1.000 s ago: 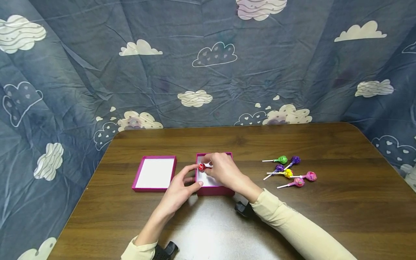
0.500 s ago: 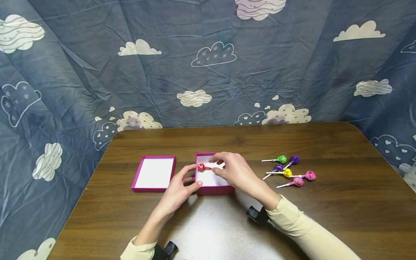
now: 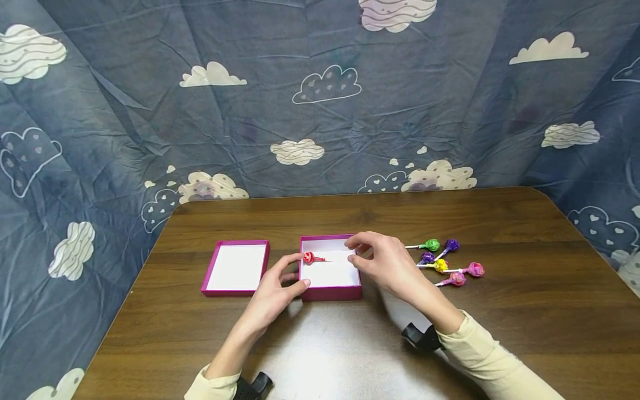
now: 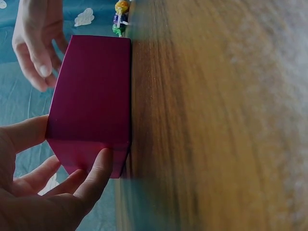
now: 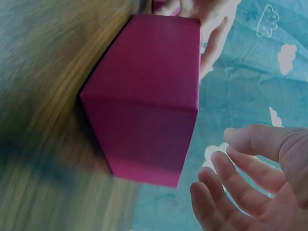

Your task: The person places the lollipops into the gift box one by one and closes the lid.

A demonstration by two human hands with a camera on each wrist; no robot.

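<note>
A magenta box with a white inside stands in the middle of the table, its top uncovered. One red-wrapped lollipop lies in it, head against the left wall and stick pointing right. My left hand rests against the box's left side. In the left wrist view the thumb touches a top corner of the box and the fingers lie extended along the end wall. Over the box's right rim hovers my right hand, thumb and fingers spread, holding nothing. The right wrist view shows those fingers apart from the box wall.
Left of the box lies its shallow lid, white inside facing up. To the right, several wrapped lollipops lie in a loose group: green, purple, yellow and pink. A cloud-patterned cloth hangs behind the table.
My right hand has let go of the red lollipop, leaving it in the box, and moved right to the box's right rim. The left hand has stayed at the box's left side.
</note>
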